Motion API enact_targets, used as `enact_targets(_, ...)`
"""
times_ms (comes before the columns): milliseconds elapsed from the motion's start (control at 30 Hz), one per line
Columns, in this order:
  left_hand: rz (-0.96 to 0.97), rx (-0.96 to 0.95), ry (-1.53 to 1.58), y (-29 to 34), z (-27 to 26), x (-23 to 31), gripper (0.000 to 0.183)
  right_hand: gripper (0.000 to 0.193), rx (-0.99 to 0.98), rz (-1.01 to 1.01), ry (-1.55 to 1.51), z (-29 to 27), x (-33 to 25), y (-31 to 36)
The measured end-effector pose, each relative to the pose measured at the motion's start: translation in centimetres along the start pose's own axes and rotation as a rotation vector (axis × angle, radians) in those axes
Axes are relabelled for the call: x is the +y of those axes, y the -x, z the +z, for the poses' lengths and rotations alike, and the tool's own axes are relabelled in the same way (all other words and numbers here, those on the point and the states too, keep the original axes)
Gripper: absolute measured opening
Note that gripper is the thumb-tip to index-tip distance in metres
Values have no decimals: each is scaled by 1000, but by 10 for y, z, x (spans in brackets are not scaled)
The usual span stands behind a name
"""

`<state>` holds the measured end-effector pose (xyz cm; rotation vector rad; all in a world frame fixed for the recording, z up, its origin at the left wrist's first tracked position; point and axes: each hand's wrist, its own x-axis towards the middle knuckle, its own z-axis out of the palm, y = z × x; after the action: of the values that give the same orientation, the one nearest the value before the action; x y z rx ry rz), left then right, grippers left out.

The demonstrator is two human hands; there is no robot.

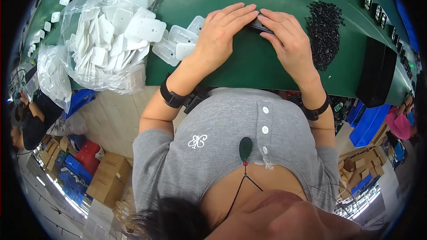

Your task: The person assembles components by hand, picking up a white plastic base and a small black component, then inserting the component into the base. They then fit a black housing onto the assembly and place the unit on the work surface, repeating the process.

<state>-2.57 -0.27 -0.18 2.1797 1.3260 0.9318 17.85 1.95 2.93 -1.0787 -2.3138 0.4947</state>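
Observation:
Both of my hands rest on the green work surface (249,69) with their fingertips meeting over a small black part (259,27). My left hand (222,31) covers the part's left end, and my right hand (287,40) pinches its right end. Most of the part is hidden under my fingers. Black bands sit on both wrists. Several loose white plastic plates (175,42) lie just left of my left hand. A heap of small black pieces (324,29) lies just right of my right hand.
A clear bag full of white plastic plates (109,35) takes up the left of the surface, with another bag (53,73) hanging over the edge. A black box (376,73) stands at the right. Small devices (367,0) line the far edge. Blue bins, cardboard boxes and other people (31,120) are below.

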Motion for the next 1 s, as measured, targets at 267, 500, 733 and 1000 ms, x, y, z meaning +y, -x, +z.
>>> enact_targets(267, 65, -45, -177, 2, 0, 2, 50, 42, 106, -83, 150, 16, 8, 10)
enact_targets(500, 106, 0, -266, -3, 9, 8, 53, 39, -139, 89, -232, -12, 24, -9)
enact_targets(733, -257, 71, 255, -25, 7, 5, 37, 47, 62, 583, -1225, -10, 23, -6)
enact_targets(1000, -310, 178, 564, -41, 14, 11, 32, 40, 239, 417, -853, -25, 51, -54)
